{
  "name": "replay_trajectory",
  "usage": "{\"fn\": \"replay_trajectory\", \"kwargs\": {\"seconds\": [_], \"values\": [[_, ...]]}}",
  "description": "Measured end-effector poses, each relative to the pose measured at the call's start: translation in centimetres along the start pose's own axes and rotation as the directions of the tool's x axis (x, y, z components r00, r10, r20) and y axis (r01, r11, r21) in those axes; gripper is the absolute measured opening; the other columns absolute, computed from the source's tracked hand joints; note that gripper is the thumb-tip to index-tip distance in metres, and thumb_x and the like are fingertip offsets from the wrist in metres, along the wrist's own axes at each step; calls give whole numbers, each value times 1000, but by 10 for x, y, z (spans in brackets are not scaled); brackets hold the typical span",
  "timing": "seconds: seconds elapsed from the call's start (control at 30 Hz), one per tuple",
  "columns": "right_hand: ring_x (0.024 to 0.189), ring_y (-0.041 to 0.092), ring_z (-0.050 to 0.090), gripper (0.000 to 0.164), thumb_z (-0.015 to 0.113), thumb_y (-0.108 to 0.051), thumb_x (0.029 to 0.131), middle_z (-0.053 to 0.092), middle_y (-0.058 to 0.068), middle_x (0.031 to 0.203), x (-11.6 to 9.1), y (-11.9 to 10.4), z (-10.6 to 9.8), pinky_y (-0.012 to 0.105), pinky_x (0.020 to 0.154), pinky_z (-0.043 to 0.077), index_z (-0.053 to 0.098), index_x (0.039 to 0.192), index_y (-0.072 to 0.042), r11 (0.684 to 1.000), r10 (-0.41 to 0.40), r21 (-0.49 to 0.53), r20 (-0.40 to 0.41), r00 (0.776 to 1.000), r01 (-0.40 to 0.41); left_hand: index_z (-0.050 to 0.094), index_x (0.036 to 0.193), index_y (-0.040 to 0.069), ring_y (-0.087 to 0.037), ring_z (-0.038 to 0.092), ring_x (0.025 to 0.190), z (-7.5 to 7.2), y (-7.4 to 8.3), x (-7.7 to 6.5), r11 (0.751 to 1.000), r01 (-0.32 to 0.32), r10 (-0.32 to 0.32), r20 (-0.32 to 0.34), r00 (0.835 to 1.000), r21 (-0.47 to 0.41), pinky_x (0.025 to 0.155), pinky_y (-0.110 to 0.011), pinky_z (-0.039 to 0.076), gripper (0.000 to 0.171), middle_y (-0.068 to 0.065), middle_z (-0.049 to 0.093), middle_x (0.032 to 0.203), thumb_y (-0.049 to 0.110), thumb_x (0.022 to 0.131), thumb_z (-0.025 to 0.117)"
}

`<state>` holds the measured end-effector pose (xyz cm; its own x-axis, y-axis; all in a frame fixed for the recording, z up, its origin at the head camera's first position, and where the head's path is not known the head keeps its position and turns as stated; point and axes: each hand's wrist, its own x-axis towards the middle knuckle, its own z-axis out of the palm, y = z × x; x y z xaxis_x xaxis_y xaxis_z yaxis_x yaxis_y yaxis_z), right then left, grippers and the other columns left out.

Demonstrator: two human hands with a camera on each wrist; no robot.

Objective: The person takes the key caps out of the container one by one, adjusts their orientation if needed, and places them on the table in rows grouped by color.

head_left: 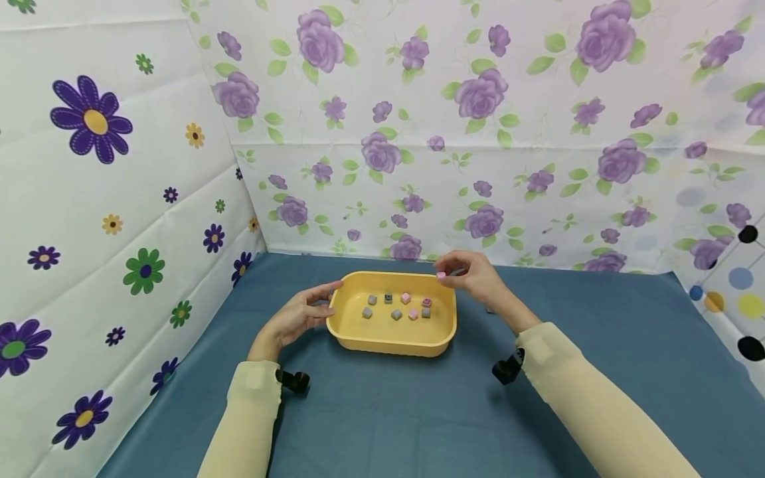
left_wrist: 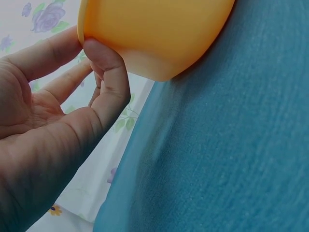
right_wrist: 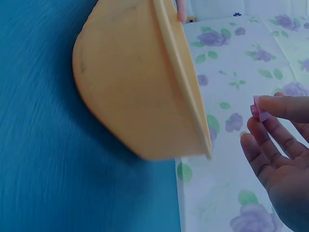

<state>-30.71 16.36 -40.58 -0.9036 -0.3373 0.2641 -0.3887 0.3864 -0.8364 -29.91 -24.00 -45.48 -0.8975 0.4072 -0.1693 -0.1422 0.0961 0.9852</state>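
Note:
A yellow plastic basin (head_left: 391, 346) with rounded corners stands on the blue cloth. Inside lie several small grey blocks (head_left: 396, 315) and pink blocks (head_left: 406, 298), spread over its floor. My left hand (head_left: 299, 315) holds the basin's left end; the left wrist view shows thumb and fingers pinching the rim (left_wrist: 81, 21). At the far right corner, my right hand (head_left: 475, 275) pinches a small pink block (head_left: 441, 275) between thumb and fingertips. The right wrist view shows this pink block (right_wrist: 258, 108) beside the basin's outer wall (right_wrist: 130, 82), apart from it.
Blue cloth (head_left: 382, 418) covers the table. A small dark piece (head_left: 490, 311) lies on it under the right wrist, mostly hidden. Flower-patterned sheets (head_left: 382, 192) hang behind and at the left, and a dotted one (head_left: 741, 279) at the right. Black cameras sit on both wrists.

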Motion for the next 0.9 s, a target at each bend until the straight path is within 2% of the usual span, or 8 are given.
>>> {"fn": "replay_trajectory", "kwargs": {"seconds": [0.3,0.73,0.9], "values": [[102,29,64,24,76,-10,96,70,16,115,-14,16,-27,46,91,53,73,120,-5,998,58,-16,-5,998,-58,38,163,15,-22,63,105,-1,0,-1,1000,-14,14,9,1000,-1,89,-32,59,67,-18,42,133,2,102,64],[101,25,64,26,77,-14,97,70,16,115,-30,39,-53,29,84,55,73,121,-5,993,107,-43,-36,994,-108,39,163,15,-22,63,105,-2,-2,-1,1000,-7,7,-1,1000,1,90,-33,59,66,-17,43,133,3,102,64],[102,28,64,28,76,-14,97,69,19,117,-37,46,-61,29,81,55,72,122,-2,991,124,-47,-43,991,-126,39,163,15,-22,62,105,-1,-1,-1,1000,-2,2,3,1000,7,90,-33,58,67,-18,43,135,3,102,64]]}}
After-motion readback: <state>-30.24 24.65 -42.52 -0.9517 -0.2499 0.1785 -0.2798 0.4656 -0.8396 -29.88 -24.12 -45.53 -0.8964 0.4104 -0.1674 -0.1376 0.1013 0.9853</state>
